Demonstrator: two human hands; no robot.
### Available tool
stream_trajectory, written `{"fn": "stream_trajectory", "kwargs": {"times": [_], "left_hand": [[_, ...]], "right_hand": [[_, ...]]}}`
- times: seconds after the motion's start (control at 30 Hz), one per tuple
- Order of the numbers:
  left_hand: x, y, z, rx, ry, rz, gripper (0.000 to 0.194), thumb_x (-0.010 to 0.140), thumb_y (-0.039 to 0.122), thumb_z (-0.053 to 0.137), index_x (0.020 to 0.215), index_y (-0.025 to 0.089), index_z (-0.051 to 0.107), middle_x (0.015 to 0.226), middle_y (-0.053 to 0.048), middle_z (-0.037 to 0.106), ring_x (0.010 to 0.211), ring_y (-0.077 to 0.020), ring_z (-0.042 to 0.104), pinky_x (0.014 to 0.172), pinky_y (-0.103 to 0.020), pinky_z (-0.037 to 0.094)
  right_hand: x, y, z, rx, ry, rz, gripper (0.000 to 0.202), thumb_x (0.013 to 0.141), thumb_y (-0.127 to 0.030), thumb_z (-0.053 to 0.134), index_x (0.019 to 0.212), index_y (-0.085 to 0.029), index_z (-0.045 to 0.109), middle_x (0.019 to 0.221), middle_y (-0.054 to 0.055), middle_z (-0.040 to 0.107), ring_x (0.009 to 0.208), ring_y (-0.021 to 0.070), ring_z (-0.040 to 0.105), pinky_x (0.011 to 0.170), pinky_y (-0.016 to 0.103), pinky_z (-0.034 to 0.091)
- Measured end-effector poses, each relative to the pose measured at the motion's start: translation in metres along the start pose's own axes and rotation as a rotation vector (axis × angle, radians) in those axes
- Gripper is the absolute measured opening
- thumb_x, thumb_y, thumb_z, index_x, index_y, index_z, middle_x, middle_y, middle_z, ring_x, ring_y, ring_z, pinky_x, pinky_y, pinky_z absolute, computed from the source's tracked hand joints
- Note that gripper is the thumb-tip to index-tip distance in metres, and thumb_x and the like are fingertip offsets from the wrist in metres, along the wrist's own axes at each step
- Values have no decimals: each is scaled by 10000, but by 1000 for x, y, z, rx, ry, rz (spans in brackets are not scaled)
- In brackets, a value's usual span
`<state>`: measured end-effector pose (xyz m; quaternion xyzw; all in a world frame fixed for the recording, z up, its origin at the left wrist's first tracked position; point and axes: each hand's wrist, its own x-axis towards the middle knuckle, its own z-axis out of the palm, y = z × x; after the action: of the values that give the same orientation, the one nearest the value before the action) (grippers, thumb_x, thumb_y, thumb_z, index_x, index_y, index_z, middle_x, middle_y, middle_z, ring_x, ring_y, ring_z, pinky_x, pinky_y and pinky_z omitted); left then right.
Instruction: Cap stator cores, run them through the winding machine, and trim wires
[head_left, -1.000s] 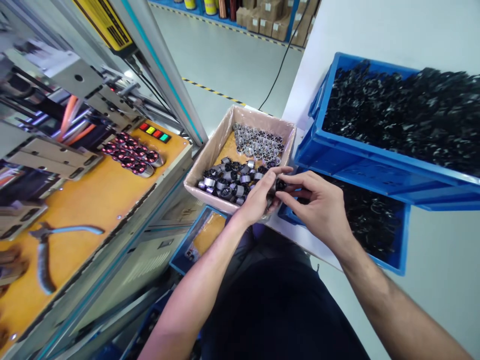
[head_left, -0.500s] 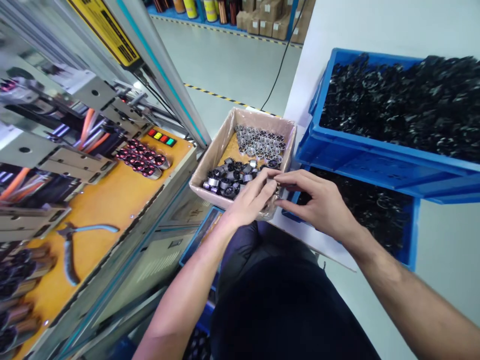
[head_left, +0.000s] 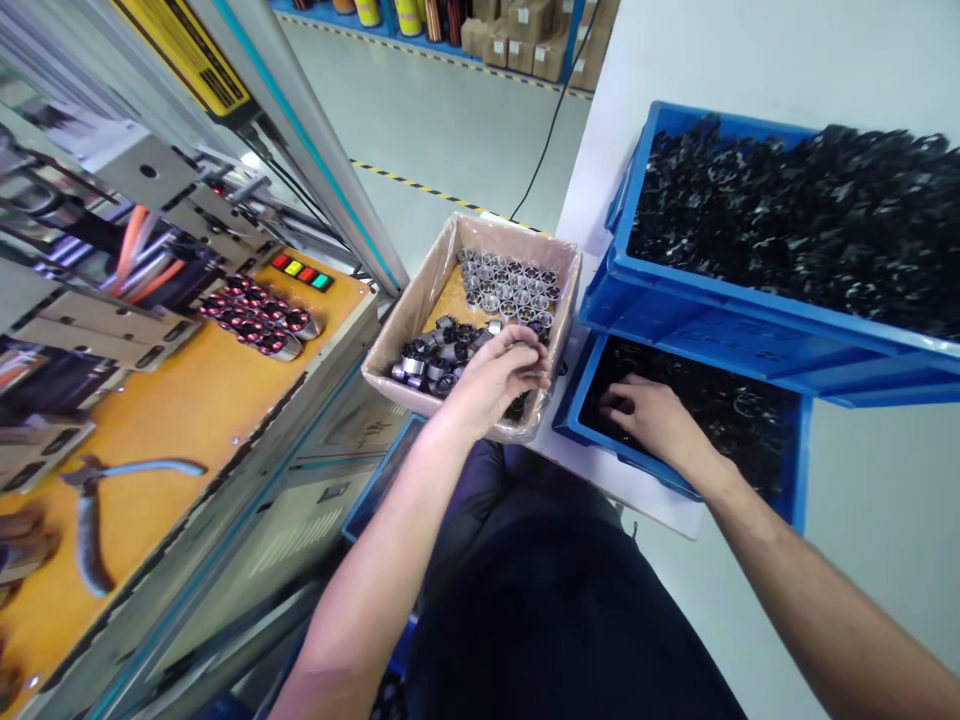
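Note:
My left hand is over the right side of a plastic-lined box, its fingers curled inward; anything in its grasp is hidden. Beneath and beside it lie loose metal rings with black inserts. Farther back in the same box, silvery rings stand in neat rows. My right hand reaches into the lower blue bin, fingers bent down among thin black plastic parts. Its thumb and forefinger are drawn close together, and their tips blend into the dark parts, so what they grip cannot be made out.
An upper blue bin heaped with black parts overhangs the lower one on the white table. On the left, a machine bench carries pliers, copper-wound cylinders and coloured buttons. A metal post rises beside the box.
My right hand has left my left hand at the box and moved right and down into the lower blue bin. The left hand stays over the box, fingers curled.

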<state>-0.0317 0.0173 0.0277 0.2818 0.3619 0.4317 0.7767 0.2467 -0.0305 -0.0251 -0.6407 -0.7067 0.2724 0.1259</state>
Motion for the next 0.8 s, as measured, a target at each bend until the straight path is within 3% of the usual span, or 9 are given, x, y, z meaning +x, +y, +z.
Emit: {"fn": "stream_trajectory", "kwargs": {"times": [0.07, 0.13, 0.2, 0.27, 0.4, 0.5, 0.63, 0.7, 0.8], "left_hand": [[4, -7, 11, -125, -70, -76, 191, 1009, 368, 756, 1065, 208, 669, 814, 8, 712, 570, -110, 621, 524, -206, 540], [8, -12, 17, -180, -155, -109, 386, 1148, 562, 577, 1026, 211, 682, 622, 57, 580, 402, -92, 411, 436, -214, 462], [11, -16, 18, -188, -220, -100, 577, 1193, 651, 436, 896, 212, 664, 493, 101, 379, 358, -83, 241, 423, -208, 436], [12, -20, 16, -159, -253, -89, 662, 1192, 696, 402, 801, 214, 633, 462, 113, 270, 369, -84, 191, 436, -199, 444], [8, -25, 11, -87, -268, -49, 624, 1118, 742, 574, 800, 211, 649, 517, 112, 269, 422, -87, 239, 453, -192, 465], [4, -28, 9, -121, -262, 21, 441, 1047, 655, 758, 1022, 217, 715, 658, 72, 503, 524, -101, 446, 529, -204, 544], [6, -31, 8, -122, -202, 42, 599, 835, 689, 976, 1025, 211, 669, 852, -2, 728, 726, -149, 712, 637, -242, 638], [7, -33, 9, -75, -148, 34, 690, 766, 773, 982, 948, 211, 625, 791, 6, 718, 669, -149, 718, 596, -239, 623], [7, -33, 11, -14, -125, 60, 748, 792, 900, 872, 1016, 220, 655, 679, 72, 613, 506, -98, 556, 540, -238, 598]], "right_hand": [[-5, 3, -5, 35, 25, 3, 145, 893, -197, 835, 1017, -250, 887, 986, 40, 792, 777, 220, 806, 750, 365, 659], [-11, 6, -11, 68, 57, 10, 265, 874, -221, 845, 1134, -244, 891, 1048, 58, 808, 814, 228, 823, 794, 375, 693], [-17, 10, -18, 115, 74, 13, 347, 867, -244, 833, 1210, -251, 890, 1069, 64, 822, 843, 236, 834, 846, 389, 715], [-23, 12, -23, 165, 72, 19, 382, 875, -267, 810, 1248, -270, 893, 1013, 51, 833, 845, 241, 836, 887, 402, 723], [-32, 11, -29, 143, 144, 21, 378, 919, -333, 766, 1270, -275, 894, 1025, 63, 862, 862, 262, 834, 899, 434, 719], [-36, 10, -32, 29, 224, 6, 387, 964, -332, 686, 1288, -265, 888, 1129, 86, 891, 907, 293, 843, 864, 464, 703], [-41, 9, -37, -75, 258, 30, 431, 994, -284, 587, 1297, -262, 893, 1220, 90, 910, 895, 304, 856, 866, 482, 683], [-42, 8, -41, -95, 283, 95, 446, 1008, -322, 576, 1312, -252, 895, 1172, 102, 916, 784, 295, 830, 801, 483, 668], [-41, 2, -44, -29, 291, 198, 407, 1013, -466, 648, 1234, -257, 918, 984, 96, 906, 669, 286, 775, 736, 487, 649]]}}
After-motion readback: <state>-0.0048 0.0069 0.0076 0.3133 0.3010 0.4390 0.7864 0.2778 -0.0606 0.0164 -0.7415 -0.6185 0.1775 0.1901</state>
